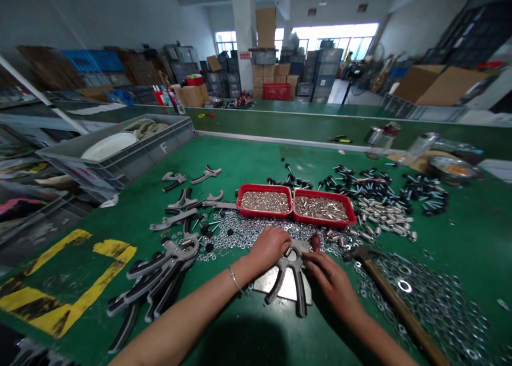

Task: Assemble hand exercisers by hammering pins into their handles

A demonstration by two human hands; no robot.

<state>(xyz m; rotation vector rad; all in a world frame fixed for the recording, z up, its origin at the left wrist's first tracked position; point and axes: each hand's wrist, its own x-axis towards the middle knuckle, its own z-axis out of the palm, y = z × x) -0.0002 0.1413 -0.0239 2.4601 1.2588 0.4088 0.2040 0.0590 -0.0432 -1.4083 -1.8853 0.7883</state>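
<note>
Bg's a workshop (180,30) w/ cardboard boxes (257,70) stacked way past the hands. Green table (240,155) under the work. Biggest item on it: grey crate (168,148) marked F, well beyond the grip & to its left. Clamp pile (160,272) sits left of the L hand (270,247); hammer (394,297) lies right of the R hand (330,275). Two red trays (264,214) of small metal bits (266,200) just beyond the hands. Btwn the hands there's a metal plate (287,288) w/ a grey/black clamp (298,288) on it, handles spread. L fingers bunched at the clamp's top, R fingers half bent at its right side; can't tell if either's pinching tbh. Smallest: loose washers (432,296) right of the R hand.
</note>
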